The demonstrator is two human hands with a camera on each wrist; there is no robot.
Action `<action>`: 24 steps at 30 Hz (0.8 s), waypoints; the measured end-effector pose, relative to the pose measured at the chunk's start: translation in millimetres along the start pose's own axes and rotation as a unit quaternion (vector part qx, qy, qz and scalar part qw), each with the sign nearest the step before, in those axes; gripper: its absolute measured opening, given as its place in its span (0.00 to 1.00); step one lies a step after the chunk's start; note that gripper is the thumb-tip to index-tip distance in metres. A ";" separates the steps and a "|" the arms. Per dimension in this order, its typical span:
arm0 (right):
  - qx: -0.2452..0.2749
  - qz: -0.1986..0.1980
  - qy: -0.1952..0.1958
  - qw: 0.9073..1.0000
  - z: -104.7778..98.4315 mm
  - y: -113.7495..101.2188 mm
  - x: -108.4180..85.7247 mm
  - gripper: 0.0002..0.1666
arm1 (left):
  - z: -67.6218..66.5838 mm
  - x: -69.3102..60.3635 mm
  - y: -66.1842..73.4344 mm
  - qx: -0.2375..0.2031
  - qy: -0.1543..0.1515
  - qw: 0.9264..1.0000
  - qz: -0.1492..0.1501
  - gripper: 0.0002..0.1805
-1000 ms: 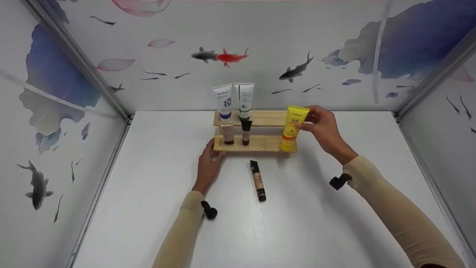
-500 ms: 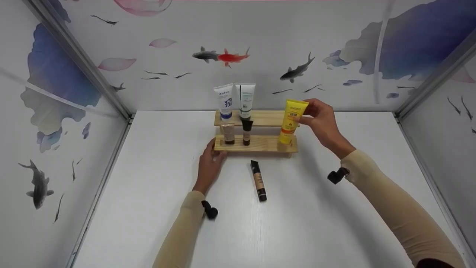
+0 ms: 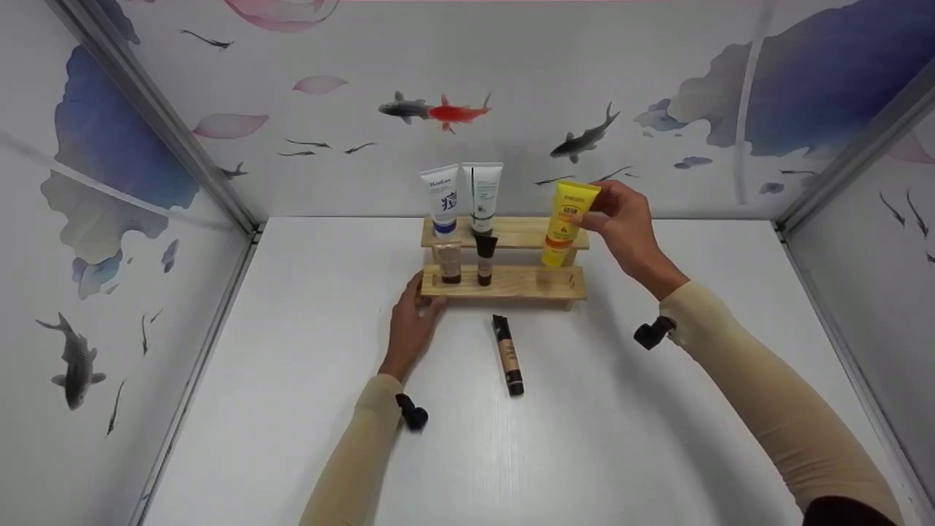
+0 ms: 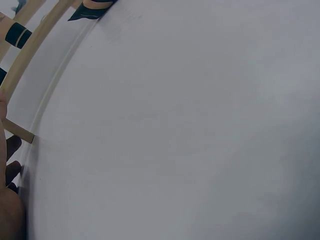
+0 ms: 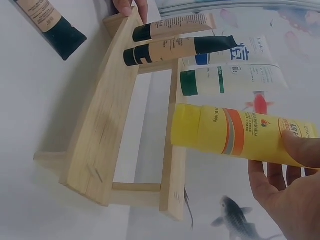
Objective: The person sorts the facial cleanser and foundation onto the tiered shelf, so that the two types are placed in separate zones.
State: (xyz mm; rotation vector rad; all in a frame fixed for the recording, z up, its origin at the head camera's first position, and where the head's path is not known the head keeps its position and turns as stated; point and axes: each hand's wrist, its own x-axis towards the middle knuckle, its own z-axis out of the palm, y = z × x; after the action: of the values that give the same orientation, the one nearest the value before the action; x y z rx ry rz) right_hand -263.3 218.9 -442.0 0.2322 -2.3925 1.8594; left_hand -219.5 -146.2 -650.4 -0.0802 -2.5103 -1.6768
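Observation:
My right hand (image 3: 621, 230) pinches a yellow squeeze tube (image 3: 567, 219) by its upper part, cap down. In the right wrist view the yellow cap (image 5: 186, 126) is over or against the upper tier; whether it touches cannot be told. My left hand (image 3: 411, 325) grips the left end of a two-tier wooden rack (image 3: 529, 282), thumb in front. A white tube with a blue cap (image 3: 443, 201) and a white tube with a green cap (image 5: 232, 80) stand on the upper tier. On the lower tier are a beige tube (image 3: 450, 264) and a slim dark-ended tube (image 3: 484, 259).
A beige tube with black ends (image 3: 508, 356) lies on the white table (image 3: 584, 438) in front of the rack. A wall printed with fish (image 3: 511, 66) rises behind it, and side panels (image 3: 109, 292) stand left and right.
My right hand has lifted the yellow tube from in front of the lower tier, up and back toward the upper tier. The left hand keeps its place on the rack.

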 end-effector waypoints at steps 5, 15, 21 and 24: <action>0.001 -0.017 0.006 1.000 7.0 -0.5 7.0 0.23 | 0.3 0.2 0.9 -0.003 -0.001 1.000 -0.002 0.44; -0.011 -0.021 0.018 1.000 21.8 -0.2 19.9 0.22 | 0.5 -0.5 3.9 0.018 0.001 1.000 -0.012 0.44; -0.014 -0.030 0.020 0.999 29.4 0.2 24.9 0.21 | 0.5 -0.5 3.0 0.019 0.002 1.000 -0.010 0.43; -0.015 -0.028 0.019 0.999 32.9 -0.1 27.2 0.22 | 0.5 -0.5 3.8 0.021 0.003 1.000 -0.012 0.43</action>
State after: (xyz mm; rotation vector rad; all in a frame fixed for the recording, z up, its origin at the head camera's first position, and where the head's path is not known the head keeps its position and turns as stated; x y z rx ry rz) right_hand -289.6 185.4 -445.3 0.2561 -2.3609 1.7868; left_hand -218.6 -144.2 -647.2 -0.0414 -2.5510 -1.6303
